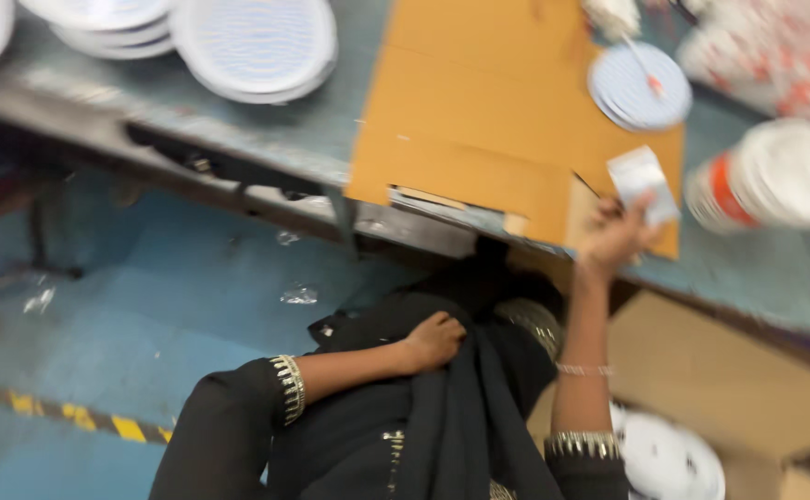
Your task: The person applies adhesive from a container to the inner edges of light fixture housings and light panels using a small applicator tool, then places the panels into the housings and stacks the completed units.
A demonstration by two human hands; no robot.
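My right hand point(613, 236) is raised to the front edge of the workbench and grips a small white packet point(644, 183) just over a sheet of brown cardboard point(479, 111). My left hand point(434, 341) rests low on the black cloth point(460, 407) of my clothing, fingers curled into the fabric. A round white disc point(639, 85) with a thin stick across it lies on the cardboard beyond the packet. The picture is blurred by motion.
Stacks of round white discs point(255, 44) sit at the far left of the grey-green bench point(266, 120). A white and orange roll point(761, 181) lies at the right. A cardboard box point(738, 389) with white discs point(669, 458) stands below. Blue floor point(145, 315) carries a yellow-black stripe point(71, 415).
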